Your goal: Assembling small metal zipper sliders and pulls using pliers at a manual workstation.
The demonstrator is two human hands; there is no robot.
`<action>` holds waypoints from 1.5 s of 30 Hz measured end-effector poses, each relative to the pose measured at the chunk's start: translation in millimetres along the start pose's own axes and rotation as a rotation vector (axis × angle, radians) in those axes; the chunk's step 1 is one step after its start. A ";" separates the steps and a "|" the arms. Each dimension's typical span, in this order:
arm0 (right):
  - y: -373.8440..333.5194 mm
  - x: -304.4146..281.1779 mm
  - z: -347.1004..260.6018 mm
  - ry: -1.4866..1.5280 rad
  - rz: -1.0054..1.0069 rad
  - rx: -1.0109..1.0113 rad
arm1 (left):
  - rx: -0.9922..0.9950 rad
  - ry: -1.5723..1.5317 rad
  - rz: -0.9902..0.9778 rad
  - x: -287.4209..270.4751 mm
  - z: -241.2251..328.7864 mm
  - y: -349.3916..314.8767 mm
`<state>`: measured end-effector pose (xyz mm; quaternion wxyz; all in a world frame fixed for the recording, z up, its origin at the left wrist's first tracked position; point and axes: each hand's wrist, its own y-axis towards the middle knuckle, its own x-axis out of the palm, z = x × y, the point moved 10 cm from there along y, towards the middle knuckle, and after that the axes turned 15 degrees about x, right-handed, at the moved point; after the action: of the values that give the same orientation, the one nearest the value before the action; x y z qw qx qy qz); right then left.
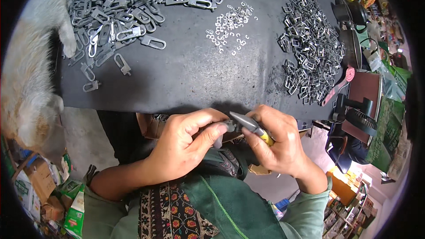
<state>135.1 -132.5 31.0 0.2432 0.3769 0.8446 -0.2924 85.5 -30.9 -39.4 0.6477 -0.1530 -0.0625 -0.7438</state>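
Observation:
My left hand (188, 144) is closed, its thumb and forefinger pinching a small dark grey metal clip part (229, 126) just off the table's front edge. Most of that part is hidden by the fingers. In my closed right hand (281, 144) are pliers with dark jaws (245, 121) and a yellow grip (266, 137). The jaws point left and lie close to the part; whether they touch it I cannot tell. On the dark table (177, 79), beyond my hands, small silver C-shaped rings (230, 24) lie scattered.
Grey metal loop clips (119, 9) are heaped at the far left, and small rectangular metal buckles (310, 44) at the right. A white and orange cat (33, 62) lies along the left edge. At the right are a pink slotted spoon (338, 84) and a small black fan (361, 119).

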 end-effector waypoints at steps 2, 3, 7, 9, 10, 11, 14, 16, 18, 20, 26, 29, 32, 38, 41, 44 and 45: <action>1.3 -1.0 -1.6 0.011 -0.028 -0.004 | 0.139 0.043 0.001 1.4 5.2 2.3; 1.1 -0.2 -1.2 0.022 -0.039 -0.017 | 0.137 0.041 0.001 0.6 6.6 2.2; -3.2 3.5 -5.6 -0.030 -0.093 -0.049 | 0.109 0.101 -0.130 7.8 1.8 -1.8; -1.4 8.3 2.8 -0.003 -0.117 0.018 | 0.104 0.072 -0.129 12.4 -4.9 -4.0; 0.2 11.5 9.5 0.029 -0.143 0.086 | 0.347 0.318 -0.057 8.6 17.1 -3.0; 0.5 15.3 19.8 0.153 -0.200 0.225 | 0.589 0.564 0.020 8.5 41.0 -7.7; -5.1 28.5 34.5 0.579 -0.201 0.433 | 0.614 0.746 -0.026 14.2 52.0 -7.3; -7.0 13.3 13.9 0.108 -0.057 0.107 | 0.349 0.423 -0.111 6.7 31.3 4.4; -8.5 10.4 5.0 0.131 -0.017 -0.007 | 0.324 0.412 -0.157 7.0 40.1 8.4; -5.9 27.7 28.0 0.612 -0.144 0.308 | 0.457 0.649 -0.112 11.6 52.9 2.8; 13.6 17.2 16.9 0.086 -0.286 0.110 | 0.282 0.374 -0.135 -2.4 21.3 -3.3; 39.5 -40.8 10.8 -0.481 0.220 -0.065 | -0.239 -0.166 -0.146 -1.3 -15.4 -16.1; 63.4 -79.7 25.8 -0.938 0.436 -0.162 | -0.249 -0.244 -0.115 -5.6 -19.5 -15.8; 97.8 -78.5 21.4 -1.093 0.319 -0.441 | -0.008 -0.089 -0.185 -10.2 -4.9 -2.3; 107.4 -74.6 19.4 -1.126 0.278 -0.511 | 0.072 0.046 -0.192 -11.2 8.9 2.9; 113.6 -70.0 15.9 -1.152 0.227 -0.553 | 0.014 0.024 -0.142 -16.4 9.0 4.9; 114.4 -68.9 14.6 -1.156 0.213 -0.567 | -0.013 0.010 -0.120 -18.9 6.7 5.1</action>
<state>268.2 -114.1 28.5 0.7757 0.1618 0.5803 -0.1884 93.6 -11.8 -39.5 0.6014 -0.1494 -0.0632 -0.7823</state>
